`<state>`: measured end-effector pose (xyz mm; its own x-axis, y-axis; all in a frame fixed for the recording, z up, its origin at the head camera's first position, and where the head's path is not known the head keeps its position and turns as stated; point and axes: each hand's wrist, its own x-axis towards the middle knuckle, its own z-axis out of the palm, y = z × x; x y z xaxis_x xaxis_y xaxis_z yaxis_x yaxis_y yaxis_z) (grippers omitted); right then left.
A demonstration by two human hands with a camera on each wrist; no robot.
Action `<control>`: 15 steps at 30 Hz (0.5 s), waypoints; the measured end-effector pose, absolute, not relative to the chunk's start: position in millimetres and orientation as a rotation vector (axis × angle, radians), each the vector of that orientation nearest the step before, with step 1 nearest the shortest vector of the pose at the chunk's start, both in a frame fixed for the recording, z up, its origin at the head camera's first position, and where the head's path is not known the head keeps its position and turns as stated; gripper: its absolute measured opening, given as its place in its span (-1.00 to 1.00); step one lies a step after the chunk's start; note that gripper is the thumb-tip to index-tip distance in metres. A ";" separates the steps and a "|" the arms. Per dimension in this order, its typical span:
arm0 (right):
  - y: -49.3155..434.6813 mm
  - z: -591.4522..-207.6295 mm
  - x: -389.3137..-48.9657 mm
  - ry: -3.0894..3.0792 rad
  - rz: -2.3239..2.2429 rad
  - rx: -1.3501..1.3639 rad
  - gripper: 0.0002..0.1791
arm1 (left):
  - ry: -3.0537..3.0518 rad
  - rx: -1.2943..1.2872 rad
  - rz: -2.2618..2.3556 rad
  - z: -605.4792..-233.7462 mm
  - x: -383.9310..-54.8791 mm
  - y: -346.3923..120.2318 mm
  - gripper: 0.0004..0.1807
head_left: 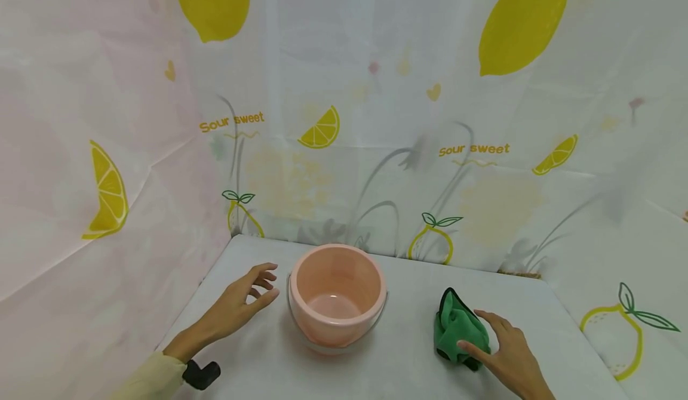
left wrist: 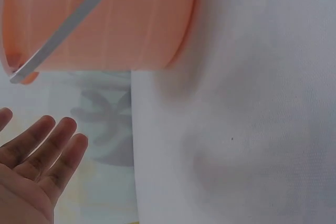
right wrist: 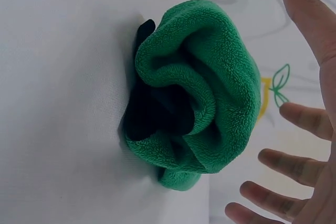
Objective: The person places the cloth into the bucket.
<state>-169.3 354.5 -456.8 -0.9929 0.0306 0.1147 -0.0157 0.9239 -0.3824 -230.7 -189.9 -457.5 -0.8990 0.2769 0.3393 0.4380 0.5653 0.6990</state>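
Observation:
A pink bucket (head_left: 337,292) with a grey handle (left wrist: 68,30) stands upright on the white table, its inside bare down to the bottom. Left of its rim, my left hand (head_left: 244,301) hovers with fingers spread loosely and nothing in them. A crumpled green towel (right wrist: 220,77) with black edging lies bunched on the table to the right of the bucket. My right hand (head_left: 510,352) is just over the towel's right side, thumb and fingers parted around it. In the right wrist view, a gap shows between those fingers and the terry cloth.
The white tabletop (head_left: 408,364) runs back to a lemon-printed sheet (head_left: 376,197) hung behind it. Similar sheeting (head_left: 80,292) closes off the left and right sides. A black strap device (head_left: 201,375) sits at my left wrist, below a pale yellow sleeve (head_left: 156,379).

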 end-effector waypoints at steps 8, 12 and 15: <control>353.2 -461.9 -171.5 -2.952 0.611 0.026 -0.04 | -2.584 -0.682 -1.270 -459.5 -235.8 -181.0 -0.43; 352.6 -465.5 -173.9 -2.934 0.611 0.060 -0.05 | -2.590 -0.687 -1.291 -459.4 -236.5 -177.0 -0.42; 352.2 -467.2 -174.9 -2.919 0.598 0.078 -0.06 | -2.595 -0.679 -1.308 -458.7 -236.7 -174.9 -0.41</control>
<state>-174.9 352.2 -467.2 -0.9857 -0.0192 0.1671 -0.0833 0.9186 -0.3863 -236.7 -174.9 -458.7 -0.8849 0.3246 0.3339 0.4615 0.5152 0.7222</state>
